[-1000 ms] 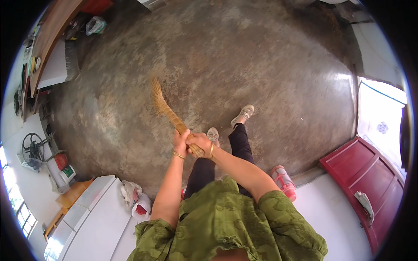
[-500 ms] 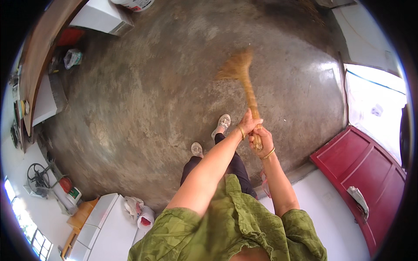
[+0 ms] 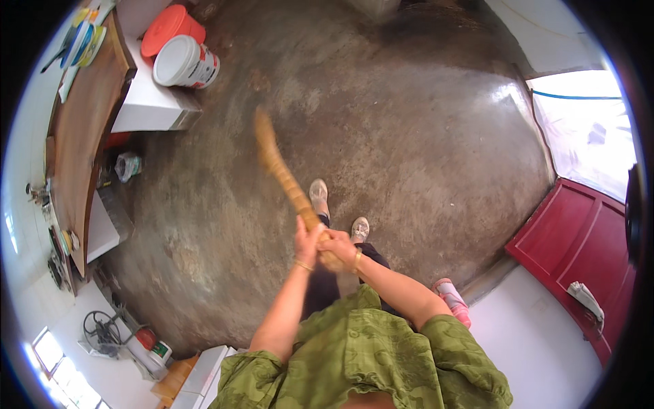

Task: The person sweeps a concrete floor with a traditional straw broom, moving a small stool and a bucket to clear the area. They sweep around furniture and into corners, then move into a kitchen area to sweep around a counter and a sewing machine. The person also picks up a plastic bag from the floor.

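A straw broom (image 3: 286, 183) slants away from my body, its bound handle close to me and its blurred brush end far and to the left. My left hand (image 3: 308, 238) wraps round the handle a little farther along. Right beside it, my right hand (image 3: 338, 249) grips the handle nearer its butt end. Both wrists wear a yellow bangle. The brush appears narrow, seen edge-on, above the concrete floor (image 3: 409, 150); whether it touches cannot be made out.
A brown wooden tabletop (image 3: 88, 143) runs along the left. A white bucket (image 3: 182, 63) and a red bucket (image 3: 170, 31) stand at the far left. A clear plastic bag (image 3: 128, 166) lies under the table. At the right is a red door (image 3: 579, 252); a pink bottle (image 3: 452, 300) stands near the white wall.
The broom has swung from right of centre to the left, both hands moving with it. My view has shifted left, and my feet have changed places in stepping.
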### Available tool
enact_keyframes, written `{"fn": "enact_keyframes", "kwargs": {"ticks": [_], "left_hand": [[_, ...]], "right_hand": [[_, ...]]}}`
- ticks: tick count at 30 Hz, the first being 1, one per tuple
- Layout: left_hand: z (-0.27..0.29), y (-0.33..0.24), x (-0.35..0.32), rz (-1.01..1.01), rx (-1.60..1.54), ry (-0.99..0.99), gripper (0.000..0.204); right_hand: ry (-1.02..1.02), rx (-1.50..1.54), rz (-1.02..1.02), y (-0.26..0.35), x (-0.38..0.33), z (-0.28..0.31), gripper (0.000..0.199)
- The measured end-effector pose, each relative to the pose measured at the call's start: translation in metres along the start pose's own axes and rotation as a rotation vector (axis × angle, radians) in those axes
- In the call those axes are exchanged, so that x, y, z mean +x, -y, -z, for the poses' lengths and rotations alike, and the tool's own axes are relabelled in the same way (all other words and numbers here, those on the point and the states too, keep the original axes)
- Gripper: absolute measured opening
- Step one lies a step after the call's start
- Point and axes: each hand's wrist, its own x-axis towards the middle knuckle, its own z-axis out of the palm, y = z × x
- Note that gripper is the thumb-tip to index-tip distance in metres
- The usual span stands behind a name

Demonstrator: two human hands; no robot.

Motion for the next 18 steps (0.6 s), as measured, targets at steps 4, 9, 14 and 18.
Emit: {"fn": "enact_keyframes", "kwargs": {"ticks": [4,9,14,18], "left_hand": [[0.009,-0.023,0.059,0.102,-0.126,-0.108,0.026],[-0.079,-0.041,0.118,-0.068,0.419,0.077,0.044],[-0.147,-0.111,0.168,0.013,0.431,0.477,0.075],[-0.097,-0.132,0.200,-0.028,0.231,0.611,0.084]], "right_hand": [[0.056,0.083,-0.090,0.034,0.067,0.001,0.020],[-0.132,0.324,0.038,0.091,0.051,0.046,0.008],[-0.272,0.477,0.269,0.173,0.034,0.023,0.019],[-0.445,0.220,0.356,0.189,0.068,-0.052,0.022]]}}
